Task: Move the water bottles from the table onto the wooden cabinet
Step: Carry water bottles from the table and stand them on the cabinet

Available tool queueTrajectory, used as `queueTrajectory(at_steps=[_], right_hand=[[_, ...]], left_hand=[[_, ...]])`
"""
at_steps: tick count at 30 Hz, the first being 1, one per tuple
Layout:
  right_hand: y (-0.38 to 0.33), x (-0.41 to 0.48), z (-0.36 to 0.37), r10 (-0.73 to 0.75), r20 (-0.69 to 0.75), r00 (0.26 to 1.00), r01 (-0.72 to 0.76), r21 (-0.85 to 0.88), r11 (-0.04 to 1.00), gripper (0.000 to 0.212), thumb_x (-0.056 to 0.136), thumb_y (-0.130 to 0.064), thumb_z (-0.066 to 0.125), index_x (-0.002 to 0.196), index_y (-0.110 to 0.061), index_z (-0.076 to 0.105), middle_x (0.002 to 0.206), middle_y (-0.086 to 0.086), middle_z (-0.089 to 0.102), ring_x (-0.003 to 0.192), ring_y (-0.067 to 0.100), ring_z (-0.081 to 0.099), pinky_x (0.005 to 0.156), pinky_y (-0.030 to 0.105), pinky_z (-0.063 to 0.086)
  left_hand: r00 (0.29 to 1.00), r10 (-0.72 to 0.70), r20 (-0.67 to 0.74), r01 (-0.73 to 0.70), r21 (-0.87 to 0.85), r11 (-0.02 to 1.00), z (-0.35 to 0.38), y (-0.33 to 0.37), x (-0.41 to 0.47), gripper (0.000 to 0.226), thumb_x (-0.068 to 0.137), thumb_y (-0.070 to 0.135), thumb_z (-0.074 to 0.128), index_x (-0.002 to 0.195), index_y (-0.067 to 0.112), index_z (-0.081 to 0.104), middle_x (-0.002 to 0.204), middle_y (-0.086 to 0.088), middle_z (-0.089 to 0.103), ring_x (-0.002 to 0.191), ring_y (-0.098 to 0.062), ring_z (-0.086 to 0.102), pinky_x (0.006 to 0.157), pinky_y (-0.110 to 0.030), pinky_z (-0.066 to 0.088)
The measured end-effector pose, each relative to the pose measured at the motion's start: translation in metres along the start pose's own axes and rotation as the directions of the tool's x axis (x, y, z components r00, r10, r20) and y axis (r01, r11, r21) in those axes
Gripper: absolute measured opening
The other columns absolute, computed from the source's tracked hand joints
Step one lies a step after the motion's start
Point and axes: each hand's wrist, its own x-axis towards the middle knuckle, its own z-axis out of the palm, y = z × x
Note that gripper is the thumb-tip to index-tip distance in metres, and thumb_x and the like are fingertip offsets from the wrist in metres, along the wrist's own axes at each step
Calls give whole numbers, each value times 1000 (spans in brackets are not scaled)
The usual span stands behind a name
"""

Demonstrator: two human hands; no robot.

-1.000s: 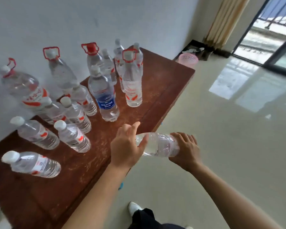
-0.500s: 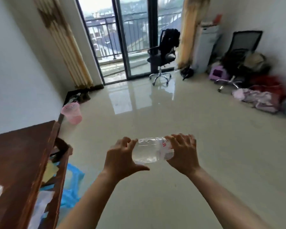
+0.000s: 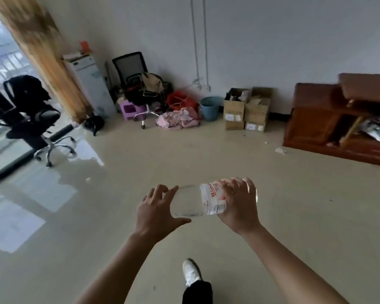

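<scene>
Clear plastic water bottle (image 3: 190, 201), white-red label, lies sideways in mid-air btw our grips: left grip (image 3: 156, 208) cups its base, right grip (image 3: 237, 204) wraps the label end. Glossy floor (image 3: 228, 154) lies btw us & wooden cabinet (image 3: 316, 119) at right; boxes (image 3: 246, 109), blue bin (image 3: 210, 107) by wall (image 3: 261, 40).

clear bottle (image 3: 189, 201), red-brown cabinet (image 3: 316, 119), blue bin (image 3: 210, 107)

We are looking into a cluttered apartment room: a curtain (image 3: 42, 51) is hanging upper left, cardboard boxes (image 3: 248, 108) are lining the far wall (image 3: 250, 40), a wooden cabinet (image 3: 316, 119) at right.
</scene>
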Motion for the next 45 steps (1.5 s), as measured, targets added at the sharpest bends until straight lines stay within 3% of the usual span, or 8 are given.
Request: queueTrajectory(at_steps=[10,15,19,23,27,31,35,45], right_hand=[[259,106,-43,276,-47,960,-277,-300,913,75,56,-35,90,124,-22,62,121,1,62,117,29,58,112,53,32],[351,110,-102,435,-181,882,-470,-393,790,76,55,-30,95,123,-21,63,120,1,62,116,29,59,111,51,33],[435,80,-153,507,-323,799,-601,-456,656,75,53,-31,95,121,-20,66,118,3,64,114,29,61,106,51,39],[519,69,-187,524,-415,744,-668,-490,560,73,51,-30,96,118,-20,66,115,2,64,111,29,61,106,50,37],[623,81,-223,531,-414,740,-672,-483,561,74,56,-33,94,122,-21,63,118,3,62,116,28,57,111,53,36],[715,116,-258,533,-412,739,-674,-457,581,80,59,-39,94,128,-23,58,124,3,59,121,28,54,115,54,31],[797,160,-282,498,-423,757,-653,-457,603,74,64,-42,89,129,-23,60,125,3,57,124,28,52,117,50,27],[1021,266,-261,397,-368,841,-541,-541,644,68,63,-36,88,124,-20,63,118,4,60,116,31,57,110,53,35]], left_hand=[[932,361,-1,-353,-211,911,75,166,297,100,39,72,87,125,28,64,103,5,61,90,-23,65,64,-38,55],[809,588,5,-570,-236,787,87,284,394,100,43,74,86,128,27,62,105,4,62,91,-23,65,68,-39,56],[648,761,-4,-743,-223,631,102,407,448,101,50,76,81,135,27,57,115,1,61,102,-23,62,78,-41,56],[553,833,-28,-813,-236,532,124,512,488,101,59,76,77,144,29,49,128,2,56,114,-22,56,89,-39,51],[560,826,-71,-810,-256,527,150,608,540,100,60,77,76,144,29,49,127,4,54,116,-20,54,87,-38,52],[575,807,-135,-810,-229,540,152,684,599,98,55,76,80,137,28,55,117,2,58,103,-21,59,76,-41,57],[618,768,-170,-782,-240,576,152,744,663,96,54,73,83,133,24,60,115,-1,61,99,-23,61,76,-43,57],[643,732,-226,-759,-310,572,244,859,856,93,55,80,78,128,24,64,110,2,63,94,-19,64,67,-36,57]])
